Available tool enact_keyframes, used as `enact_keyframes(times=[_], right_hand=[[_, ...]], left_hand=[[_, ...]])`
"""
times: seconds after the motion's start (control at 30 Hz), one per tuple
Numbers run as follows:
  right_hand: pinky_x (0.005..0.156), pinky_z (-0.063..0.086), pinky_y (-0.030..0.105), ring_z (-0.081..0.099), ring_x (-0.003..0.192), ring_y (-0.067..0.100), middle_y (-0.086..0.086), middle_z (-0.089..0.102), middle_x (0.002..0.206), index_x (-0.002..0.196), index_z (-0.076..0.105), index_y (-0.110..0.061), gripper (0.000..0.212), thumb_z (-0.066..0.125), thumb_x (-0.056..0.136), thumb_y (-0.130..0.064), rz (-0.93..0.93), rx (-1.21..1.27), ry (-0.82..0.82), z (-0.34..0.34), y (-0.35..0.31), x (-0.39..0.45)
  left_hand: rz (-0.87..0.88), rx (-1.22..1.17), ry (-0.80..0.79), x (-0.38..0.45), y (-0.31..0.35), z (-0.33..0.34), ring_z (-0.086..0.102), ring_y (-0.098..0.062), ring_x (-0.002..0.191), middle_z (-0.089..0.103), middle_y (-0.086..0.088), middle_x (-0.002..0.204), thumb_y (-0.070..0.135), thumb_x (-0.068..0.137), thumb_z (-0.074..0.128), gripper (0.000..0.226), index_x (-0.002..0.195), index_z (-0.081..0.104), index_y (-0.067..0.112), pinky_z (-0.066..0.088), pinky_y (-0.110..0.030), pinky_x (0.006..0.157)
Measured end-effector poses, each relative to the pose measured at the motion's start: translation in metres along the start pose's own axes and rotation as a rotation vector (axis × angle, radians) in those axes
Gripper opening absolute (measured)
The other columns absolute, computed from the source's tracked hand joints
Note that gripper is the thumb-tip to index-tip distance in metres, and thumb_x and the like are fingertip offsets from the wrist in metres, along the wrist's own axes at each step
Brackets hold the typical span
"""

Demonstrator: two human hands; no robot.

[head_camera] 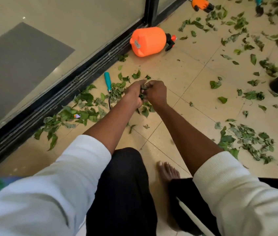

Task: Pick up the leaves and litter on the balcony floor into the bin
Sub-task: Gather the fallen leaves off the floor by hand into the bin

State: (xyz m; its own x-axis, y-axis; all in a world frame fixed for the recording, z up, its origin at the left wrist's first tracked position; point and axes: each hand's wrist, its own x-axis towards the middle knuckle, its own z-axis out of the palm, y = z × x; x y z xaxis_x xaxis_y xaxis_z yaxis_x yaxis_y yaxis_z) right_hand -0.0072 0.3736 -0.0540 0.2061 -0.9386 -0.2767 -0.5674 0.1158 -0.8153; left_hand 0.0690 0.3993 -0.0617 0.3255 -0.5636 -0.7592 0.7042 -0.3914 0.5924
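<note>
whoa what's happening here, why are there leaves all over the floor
A person is crouched on a tiled floor, gathering scattered green leaves by hand. The left hand and right hand meet over a bunch of leaves, gripping it between them. Plenty more leaves still lie around. An orange sprayer jug lies on its side near the sliding door track, and a teal-handled tool rests among the leaves. No bin is clearly identifiable.

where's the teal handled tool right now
In the head view the teal-handled tool lies on the floor left of the left hand, beside the sliding door track, its metal end buried in a pile of leaves.
</note>
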Motion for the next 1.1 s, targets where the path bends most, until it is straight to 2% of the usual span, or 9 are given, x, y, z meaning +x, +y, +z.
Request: enact_keyframes(times=[0.2,0.37,0.47,0.57,0.7,0.77,0.83,0.93,1.1], right_hand=[[0.071,0.061,0.046,0.071,0.069,0.029,0.012,0.072,0.072,0.059,0.067,-0.020,0.022,0.064,0.073,-0.003,0.061,-0.008,-0.046,0.007,0.030,0.036],[0.052,0.042,0.024,0.056,0.068,0.017,0.006,0.060,0.074,0.074,0.058,-0.009,0.016,0.074,0.078,-0.010,0.061,-0.295,-0.263,0.001,0.020,0.050],[0.053,0.041,0.023,0.056,0.075,0.016,0.008,0.063,0.081,0.083,0.067,0.001,0.024,0.084,0.068,-0.009,0.019,-0.531,-0.401,-0.003,0.022,0.062],[0.069,0.045,0.026,0.061,0.091,0.023,0.008,0.066,0.096,0.088,0.066,-0.010,0.025,0.082,0.071,-0.018,-0.059,-0.686,-0.305,0.003,0.034,0.057],[0.069,0.047,0.026,0.059,0.083,0.018,0.006,0.068,0.087,0.094,0.072,-0.011,0.022,0.077,0.075,-0.003,0.145,0.041,-0.412,-0.032,0.060,0.062],[0.070,0.049,0.030,0.061,0.085,0.020,0.010,0.069,0.095,0.104,0.071,-0.011,0.030,0.075,0.077,0.000,0.178,0.202,-0.289,-0.050,0.083,0.072],[0.086,0.052,0.037,0.056,0.109,0.027,0.017,0.056,0.128,0.132,0.057,-0.015,0.063,0.075,0.075,0.003,0.112,-0.119,-0.262,-0.054,0.103,0.083],[0.115,0.029,0.055,0.014,0.146,0.043,0.017,0.001,0.162,0.157,0.012,-0.028,0.109,0.082,0.075,-0.011,0.042,-0.659,-0.482,-0.035,0.128,0.084],[0.117,0.013,0.062,-0.013,0.148,0.042,0.010,-0.014,0.163,0.156,0.007,-0.036,0.096,0.068,0.087,-0.011,-0.159,-0.965,-0.615,-0.008,0.150,0.072]], left_hand=[[-0.035,-0.021,0.005,0.029,-0.010,0.007,0.066,-0.022,0.072,0.068,-0.009,0.086,0.016,0.096,0.059,0.010,0.094,0.067,0.009,0.058,-0.037,0.065],[-0.086,-0.040,0.065,0.032,-0.017,0.000,0.063,-0.020,0.063,0.061,-0.012,0.083,0.005,0.096,0.056,0.015,0.083,0.062,0.002,0.055,-0.028,0.043],[-0.111,-0.070,0.058,0.037,-0.025,0.001,0.060,-0.016,0.041,0.056,-0.010,0.075,0.002,0.098,0.052,0.018,0.082,0.059,0.000,0.056,-0.029,0.061],[-0.126,-0.084,0.077,0.036,-0.041,0.007,0.057,-0.019,0.059,0.055,-0.011,0.076,-0.002,0.096,0.049,0.019,0.078,0.055,0.000,0.051,-0.027,0.063],[-0.116,-0.068,0.055,0.041,-0.039,0.010,0.045,-0.014,0.050,0.049,-0.008,0.066,-0.006,0.097,0.044,0.021,0.078,0.049,0.002,0.039,-0.021,0.052],[-0.101,-0.115,0.051,0.046,-0.026,0.005,0.044,-0.013,0.055,0.049,-0.010,0.076,-0.003,0.097,0.050,0.016,0.082,0.050,0.002,0.040,-0.019,0.053],[-0.086,-0.190,0.063,0.052,-0.016,0.000,0.046,-0.015,0.061,0.048,-0.011,0.086,-0.002,0.095,0.055,0.011,0.085,0.052,0.002,0.046,-0.018,0.049],[-0.102,-0.219,0.046,0.059,-0.017,-0.002,0.046,-0.016,0.061,0.047,-0.011,0.087,-0.003,0.094,0.057,0.011,0.086,0.051,0.002,0.046,-0.019,0.045],[-0.102,-0.195,0.010,0.056,-0.019,0.008,0.047,-0.017,0.058,0.048,-0.011,0.084,-0.003,0.093,0.059,0.011,0.086,0.051,0.002,0.045,-0.020,0.047]])
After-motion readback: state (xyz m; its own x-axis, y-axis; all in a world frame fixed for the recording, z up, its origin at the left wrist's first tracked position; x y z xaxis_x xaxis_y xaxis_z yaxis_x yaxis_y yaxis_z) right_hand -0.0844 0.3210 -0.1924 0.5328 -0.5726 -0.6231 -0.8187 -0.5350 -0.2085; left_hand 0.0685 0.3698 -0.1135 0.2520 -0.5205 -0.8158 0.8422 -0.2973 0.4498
